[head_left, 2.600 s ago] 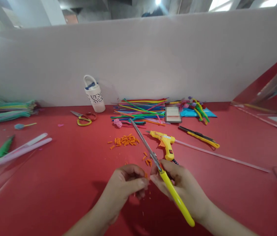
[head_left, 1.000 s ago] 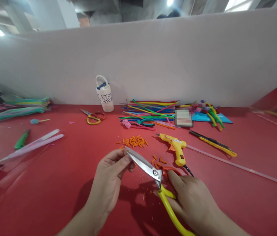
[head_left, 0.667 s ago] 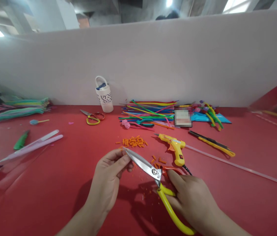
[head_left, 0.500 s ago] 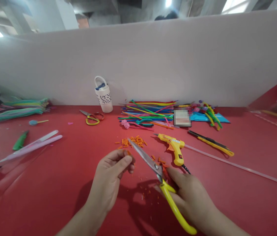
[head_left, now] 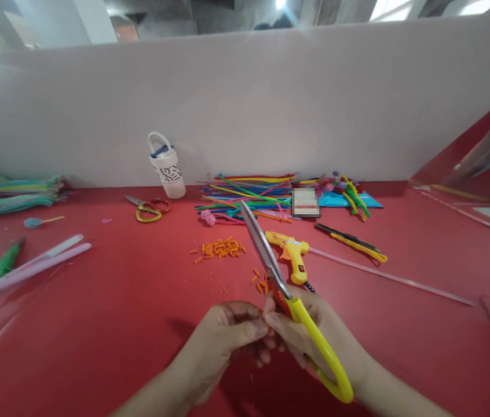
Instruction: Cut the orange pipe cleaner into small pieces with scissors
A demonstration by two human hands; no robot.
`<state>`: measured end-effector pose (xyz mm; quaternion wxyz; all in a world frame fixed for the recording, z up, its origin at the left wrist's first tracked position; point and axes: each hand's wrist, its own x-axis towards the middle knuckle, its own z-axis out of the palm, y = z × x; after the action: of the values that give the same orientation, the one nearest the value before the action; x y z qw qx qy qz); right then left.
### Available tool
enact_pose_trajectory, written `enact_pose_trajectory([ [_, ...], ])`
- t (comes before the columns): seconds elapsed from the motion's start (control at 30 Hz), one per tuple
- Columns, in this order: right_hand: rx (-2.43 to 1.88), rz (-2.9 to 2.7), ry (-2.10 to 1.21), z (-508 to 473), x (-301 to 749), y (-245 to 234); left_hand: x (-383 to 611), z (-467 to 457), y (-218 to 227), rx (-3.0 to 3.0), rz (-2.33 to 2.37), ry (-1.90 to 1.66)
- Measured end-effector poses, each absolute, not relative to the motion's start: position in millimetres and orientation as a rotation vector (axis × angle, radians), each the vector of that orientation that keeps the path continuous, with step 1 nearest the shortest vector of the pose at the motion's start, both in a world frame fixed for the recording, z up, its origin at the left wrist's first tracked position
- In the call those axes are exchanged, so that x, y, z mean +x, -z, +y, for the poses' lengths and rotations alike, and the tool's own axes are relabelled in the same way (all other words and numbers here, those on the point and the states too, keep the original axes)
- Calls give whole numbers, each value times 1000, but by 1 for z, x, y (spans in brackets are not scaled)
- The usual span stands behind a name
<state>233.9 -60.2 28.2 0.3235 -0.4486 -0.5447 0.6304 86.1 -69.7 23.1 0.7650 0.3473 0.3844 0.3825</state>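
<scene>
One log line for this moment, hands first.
right hand: holding scissors, blades pointing away | left hand: beside right hand, grip unclear | orange pieces: mostly heaped | glue gun: right of heap

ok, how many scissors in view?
2: yellow-handled scissors in the right hand; second scissors on the table, near the cup. Others may be hidden.
</scene>
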Motion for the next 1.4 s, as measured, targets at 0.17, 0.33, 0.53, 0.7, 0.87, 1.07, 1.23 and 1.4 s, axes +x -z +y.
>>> enact_pose_trajectory([
  [0.17,-1211,-1505,-1557,-63,229,-37,87,-67,-23,844,930,-888],
  [0.33,-1291,-1672,-1337,-61,232,-42,84,-66,-23,777,996,-962],
  [0.53,-1486,-2152,-729,-56,240,-32,68,-57,-33,679,976,-1305],
  [0.7,-1487,-2413,-361,-58,240,-17,58,-52,-40,691,963,-1425],
  [0.87,-1435,-2464,-207,-59,241,-8,55,-54,-40,654,935,-1469],
  [1.07,-1348,-2463,-111,-60,237,-11,56,-55,-42,655,885,-1473],
  [1.23,-1329,-2470,-40,-62,236,-14,56,-56,-44,656,883,-1459],
  [1.4,-1348,-2481,-85,-62,237,-12,55,-56,-44,665,890,-1463],
])
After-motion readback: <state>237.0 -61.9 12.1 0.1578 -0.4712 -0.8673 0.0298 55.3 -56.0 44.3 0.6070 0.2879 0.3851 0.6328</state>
